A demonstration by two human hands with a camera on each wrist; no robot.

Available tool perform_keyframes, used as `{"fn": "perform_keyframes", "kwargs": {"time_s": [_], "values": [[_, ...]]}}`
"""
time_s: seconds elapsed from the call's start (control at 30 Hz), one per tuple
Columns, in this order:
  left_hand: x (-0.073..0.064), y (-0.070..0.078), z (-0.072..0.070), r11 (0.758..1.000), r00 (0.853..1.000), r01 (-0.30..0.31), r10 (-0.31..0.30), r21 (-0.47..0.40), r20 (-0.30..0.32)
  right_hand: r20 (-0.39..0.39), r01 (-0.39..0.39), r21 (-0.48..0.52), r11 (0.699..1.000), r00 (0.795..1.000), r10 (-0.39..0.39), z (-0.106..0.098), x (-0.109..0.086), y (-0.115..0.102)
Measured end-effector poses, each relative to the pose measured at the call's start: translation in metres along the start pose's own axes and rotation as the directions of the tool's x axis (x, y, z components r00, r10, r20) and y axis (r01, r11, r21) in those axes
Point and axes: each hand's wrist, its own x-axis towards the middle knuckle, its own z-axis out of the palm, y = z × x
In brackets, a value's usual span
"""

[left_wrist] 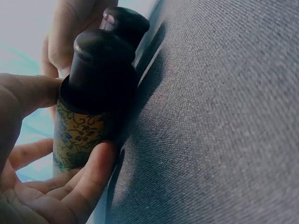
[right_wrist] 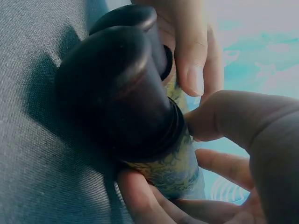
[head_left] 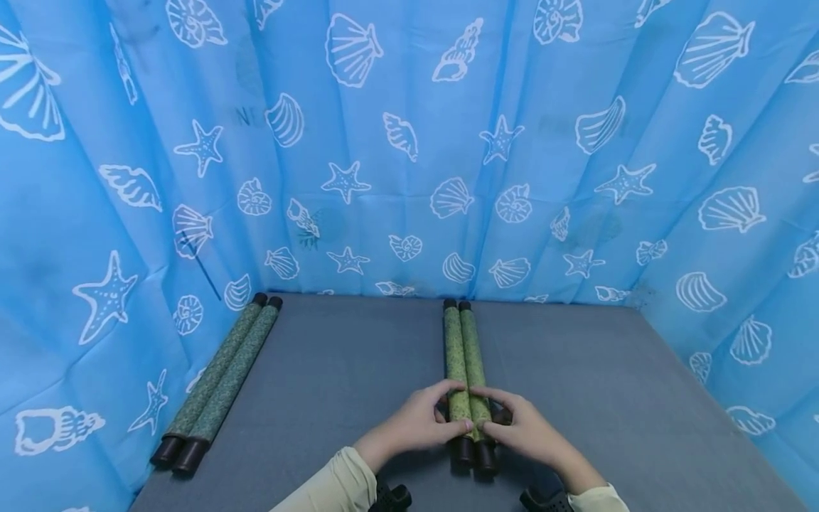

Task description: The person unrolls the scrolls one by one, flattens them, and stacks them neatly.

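Note:
A rolled scroll point(head_left: 456, 355) in yellow-green patterned cloth lies lengthwise on the grey table. Its two rolls sit side by side, with dark knobs at both ends. Near the front end, my left hand point(head_left: 422, 419) grips the left roll, thumb on top and fingers round its outer side. My right hand point(head_left: 527, 430) holds the right roll point(head_left: 473, 348) the same way, its thumb close to the left one. In the left wrist view the dark knob point(left_wrist: 100, 56) stands out past the fingers. Large in the right wrist view is the other dark knob point(right_wrist: 112, 88), fingertips tucked under the roll.
Along the table's left edge lies a second, green patterned scroll point(head_left: 220, 377), also in two rolls with dark ends. The grey cloth-covered table point(head_left: 358, 355) meets a blue shell-print curtain point(head_left: 409, 178) at the back and both sides.

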Motion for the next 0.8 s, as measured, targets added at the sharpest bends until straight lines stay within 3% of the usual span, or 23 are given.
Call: {"fn": "perform_keyframes", "kwargs": {"time_s": [0.23, 0.6, 0.7, 0.8], "values": [[-0.0026, 0.0019, -0.0004, 0.991, 1.0, -0.004, 0.004, 0.137, -0.002, -0.034, -0.019, -0.095, 0.995, 0.999, 0.016, 0.0029, 0.0021, -0.0017], [-0.0053, 0.0035, 0.0012, 0.975, 0.999, -0.037, 0.037, 0.217, 0.002, -0.126, 0.009, -0.245, 0.969, 0.991, -0.041, 0.0076, 0.0019, -0.0017], [-0.0026, 0.0027, -0.0004, 0.955, 0.996, -0.075, 0.083, 0.288, -0.017, -0.143, 0.034, -0.316, 0.948, 0.986, -0.083, 0.0083, 0.0019, -0.0008], [-0.0008, 0.005, -0.0024, 0.918, 0.991, -0.109, 0.128, 0.381, -0.024, -0.135, 0.054, -0.377, 0.925, 0.984, -0.113, 0.008, 0.0024, -0.0006]]}}
